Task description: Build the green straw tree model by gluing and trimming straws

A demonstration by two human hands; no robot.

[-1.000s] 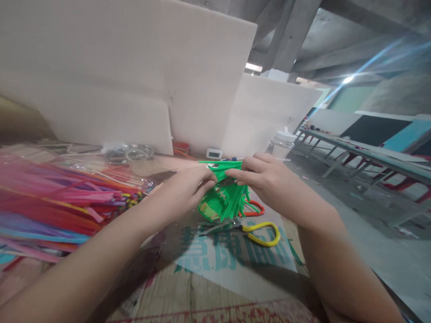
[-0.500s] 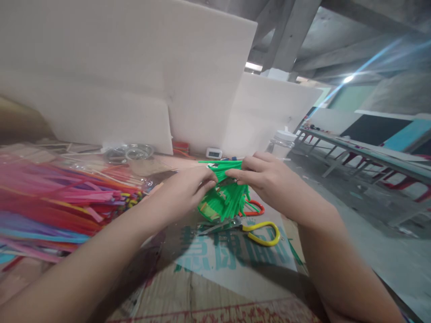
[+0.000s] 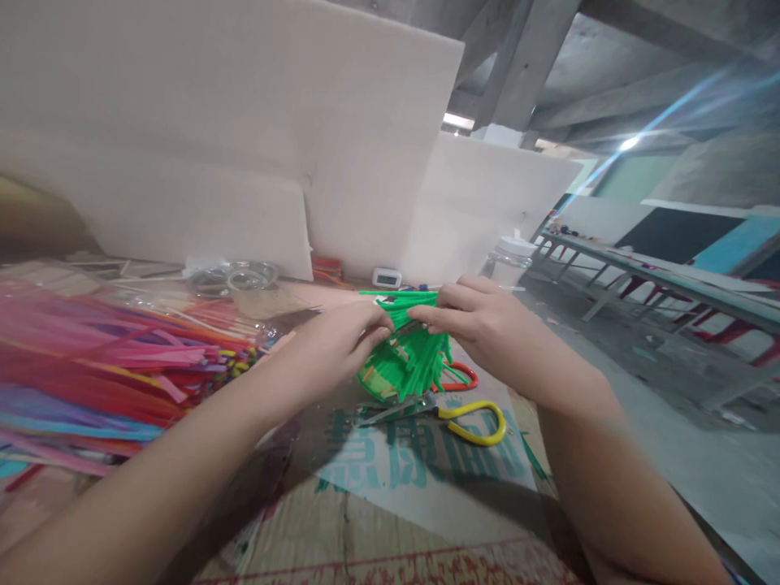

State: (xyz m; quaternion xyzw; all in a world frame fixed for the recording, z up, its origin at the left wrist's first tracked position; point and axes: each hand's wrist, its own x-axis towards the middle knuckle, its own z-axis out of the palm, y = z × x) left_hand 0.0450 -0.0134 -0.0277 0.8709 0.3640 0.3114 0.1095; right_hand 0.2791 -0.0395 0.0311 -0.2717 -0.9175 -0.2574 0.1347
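A bundle of green pipe cleaners (image 3: 405,366) fans out on the table in front of me. My left hand (image 3: 350,333) is closed over its left side, thumb and forefinger pinched together. Opposite it, my right hand (image 3: 472,313) is closed too, its fingertips pinching at the upper right of the green bundle. A thin dark line runs between the two pinches; what the fingers grip is too small to make out. Just below the bundle lie scissors with a yellow handle (image 3: 481,424). A red-orange scissor handle (image 3: 460,376) shows behind them, partly covered by green stems.
Pink, red, purple and blue strips (image 3: 110,357) are heaped at the left. Behind stand a small white digital clock (image 3: 387,278), a lidded clear jar (image 3: 510,262) and tall white boards (image 3: 366,146). A printed sheet (image 3: 420,479) covers part of the wooden table (image 3: 305,528).
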